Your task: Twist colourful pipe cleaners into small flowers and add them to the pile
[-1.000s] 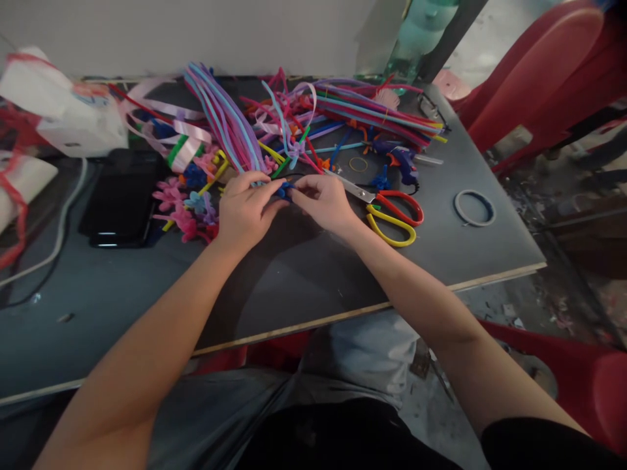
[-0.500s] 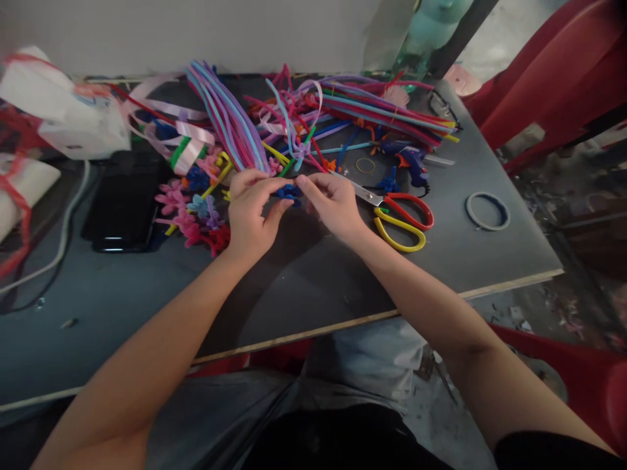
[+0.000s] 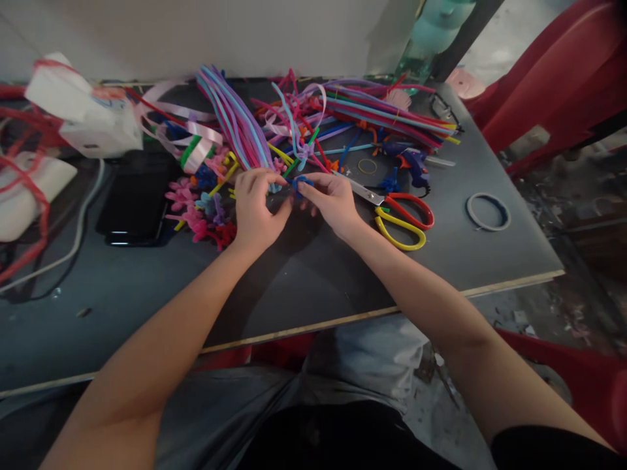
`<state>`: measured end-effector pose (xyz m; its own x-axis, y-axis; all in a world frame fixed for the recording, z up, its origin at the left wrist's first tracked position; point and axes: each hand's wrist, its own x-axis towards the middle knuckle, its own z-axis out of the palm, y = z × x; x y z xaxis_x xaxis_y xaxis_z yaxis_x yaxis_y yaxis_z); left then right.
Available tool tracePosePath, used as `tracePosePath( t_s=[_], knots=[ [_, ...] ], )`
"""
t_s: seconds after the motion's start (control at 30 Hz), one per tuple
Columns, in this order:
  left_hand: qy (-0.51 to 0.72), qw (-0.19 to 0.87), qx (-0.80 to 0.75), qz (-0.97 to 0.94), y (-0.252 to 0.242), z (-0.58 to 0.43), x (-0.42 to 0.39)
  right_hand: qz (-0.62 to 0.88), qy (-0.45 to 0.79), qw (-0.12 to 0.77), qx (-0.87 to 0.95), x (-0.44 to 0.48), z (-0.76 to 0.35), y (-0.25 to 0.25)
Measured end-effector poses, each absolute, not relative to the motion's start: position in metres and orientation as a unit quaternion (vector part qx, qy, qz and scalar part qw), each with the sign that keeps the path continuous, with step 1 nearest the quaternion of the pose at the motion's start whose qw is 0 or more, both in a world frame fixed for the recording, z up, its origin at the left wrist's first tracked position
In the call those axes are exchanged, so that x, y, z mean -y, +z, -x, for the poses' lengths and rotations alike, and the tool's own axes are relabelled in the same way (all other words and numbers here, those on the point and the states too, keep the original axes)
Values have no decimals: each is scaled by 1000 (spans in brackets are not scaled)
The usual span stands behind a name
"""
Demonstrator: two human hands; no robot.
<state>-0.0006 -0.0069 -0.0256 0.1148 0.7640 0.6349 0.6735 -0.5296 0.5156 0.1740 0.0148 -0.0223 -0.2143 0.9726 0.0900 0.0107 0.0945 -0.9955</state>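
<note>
Blue fuzzy piece [image 3: 303,185], pinched by right hand [image 3: 336,198], just rightward of left hand [image 3: 257,203], thumb and forefinger parted; cannot tell left hold or long axis.

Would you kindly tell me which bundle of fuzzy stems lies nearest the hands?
The left bundle, purple, pink and light blue: its near end lies just behind the left hand, while the right bundle lies beyond the glue gun.

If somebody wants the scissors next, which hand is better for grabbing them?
Probably the right hand: the scissors lie beside it, while the left hand is farther off, beyond the blue fuzzy piece. The right fingers pinch that piece, though.
</note>
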Motion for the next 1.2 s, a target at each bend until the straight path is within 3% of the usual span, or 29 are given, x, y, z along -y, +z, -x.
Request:
tracePosePath(
  t_s=[0.37, 0.53, 1.2],
  knots=[
    [405, 52, -467, -785, -25, -8, 9, 477, 386, 514, 599, -16, -173, -27],
    [405, 50, -465, -785, -26, -7, 8, 489, 364, 479, 631, -14, -173, -25],
    [400, 32, -477, -782, -29, -7, 6, 460, 411, 490, 616, -3, -165, -18]
  ],
)
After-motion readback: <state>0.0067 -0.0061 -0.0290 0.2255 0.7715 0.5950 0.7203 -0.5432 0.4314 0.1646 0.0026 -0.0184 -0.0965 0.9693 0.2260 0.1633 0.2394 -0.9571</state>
